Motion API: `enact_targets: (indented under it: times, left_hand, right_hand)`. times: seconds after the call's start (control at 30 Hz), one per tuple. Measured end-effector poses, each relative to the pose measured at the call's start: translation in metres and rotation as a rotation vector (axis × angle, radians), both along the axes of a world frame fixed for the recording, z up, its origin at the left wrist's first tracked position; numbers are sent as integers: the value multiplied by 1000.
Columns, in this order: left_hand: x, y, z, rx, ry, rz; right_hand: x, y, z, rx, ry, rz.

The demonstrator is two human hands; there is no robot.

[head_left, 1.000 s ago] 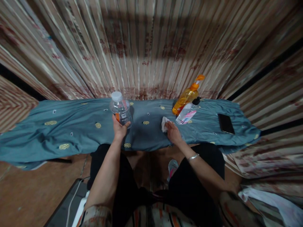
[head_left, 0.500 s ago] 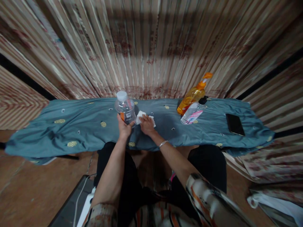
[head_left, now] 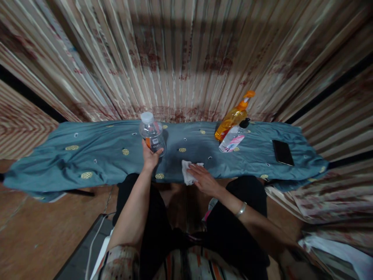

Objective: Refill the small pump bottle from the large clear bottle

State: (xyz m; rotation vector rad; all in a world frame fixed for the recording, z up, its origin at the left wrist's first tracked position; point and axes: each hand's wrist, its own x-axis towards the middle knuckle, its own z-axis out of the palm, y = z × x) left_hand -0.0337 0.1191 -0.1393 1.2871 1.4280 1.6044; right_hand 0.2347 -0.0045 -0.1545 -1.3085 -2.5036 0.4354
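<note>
My left hand (head_left: 150, 157) is wrapped round the lower part of a clear plastic bottle (head_left: 151, 134) with a white cap and an orange label patch. The bottle stands upright on the cloth-covered table, tilted little if at all. Near the table's front edge, my right hand (head_left: 204, 179) holds a crumpled white tissue (head_left: 188, 173) under its fingers, against the cloth. To the right of both hands are an orange pump bottle (head_left: 231, 122) and a clear pump bottle (head_left: 233, 140) with a black top and pink label, standing close together.
A blue-green cloth with yellow pineapple prints (head_left: 101, 167) covers the narrow table. A black phone (head_left: 282, 152) lies at its right. Patterned curtains (head_left: 180, 58) hang behind, and dark poles (head_left: 332, 89) run along the sides. A white cable (head_left: 94, 243) is at the lower left.
My right hand has drawn the tissue from beside the bottle toward the front edge and to the right. My left hand keeps its hold on the bottle. The view has shifted slightly.
</note>
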Motion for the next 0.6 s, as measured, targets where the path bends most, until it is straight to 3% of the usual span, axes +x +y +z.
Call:
enact_targets:
  times: [0.13, 0.23, 0.3, 0.4, 0.6]
  left_hand:
    - [1, -1, 4, 11, -57, 2]
    - [1, -1, 3, -15, -40, 10]
    - [0, -2, 2, -30, -16, 19]
    - [0, -3, 2, -21, -6, 22]
    - [1, -4, 0, -21, 10, -7]
  right_hand:
    - [74, 4, -3, 67, -106, -299]
    - [96, 16, -3, 79, -165, -469]
    - [88, 28, -2, 65, -169, -545]
    - [53, 58, 1, 43, -145, -623]
    - [-26, 128, 12, 10, -121, -620]
